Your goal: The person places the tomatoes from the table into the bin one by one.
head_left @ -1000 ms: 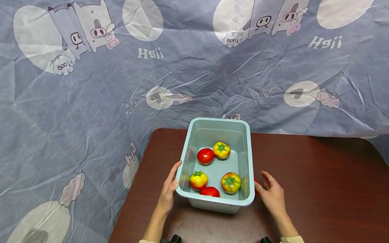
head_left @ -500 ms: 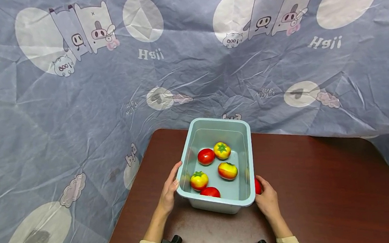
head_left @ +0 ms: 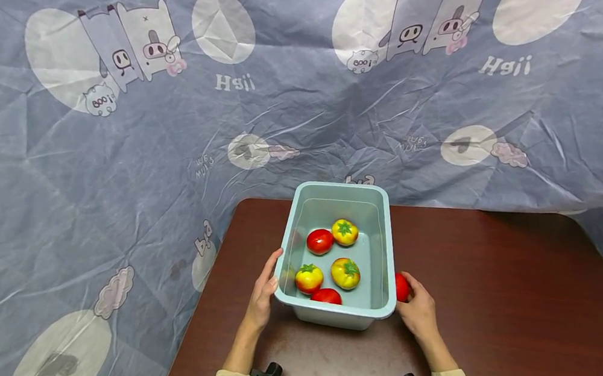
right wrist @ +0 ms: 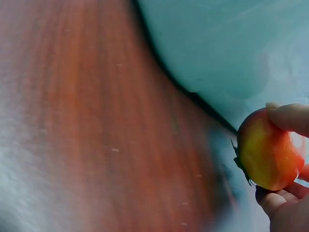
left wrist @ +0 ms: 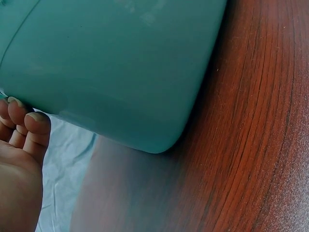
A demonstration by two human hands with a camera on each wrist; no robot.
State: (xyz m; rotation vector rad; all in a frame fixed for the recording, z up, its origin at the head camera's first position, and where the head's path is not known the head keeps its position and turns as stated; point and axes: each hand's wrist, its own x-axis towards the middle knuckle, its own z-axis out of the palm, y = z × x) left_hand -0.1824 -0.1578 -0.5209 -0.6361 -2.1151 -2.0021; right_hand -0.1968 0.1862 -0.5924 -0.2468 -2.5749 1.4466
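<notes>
A light grey-green plastic bin (head_left: 336, 320) sits on the table with several red and yellow tomatoes inside, among them a yellow tomato (head_left: 345, 273) with a green leafy top. My left hand (head_left: 260, 301) grips the bin's left rim; in the left wrist view its fingers (left wrist: 36, 123) curl at the rim's edge. Outside the right wall, my right hand (head_left: 421, 312) holds a red-and-yellow tomato (right wrist: 265, 150) between thumb and fingers. The bin partly hides that tomato in the head view. Its green leaves show in the right wrist view.
The dark brown table (head_left: 497, 290) extends widely to the right of the bin. A grey-blue printed cloth (head_left: 293, 104) hangs behind the table and along its left side. Black straps with small devices (head_left: 267, 375) circle both wrists.
My right hand has closed around the tomato beside the bin, then shifted slightly right. Inside the bin, the yellow tomato has rolled leftward and turned. My left hand stays at the rim.
</notes>
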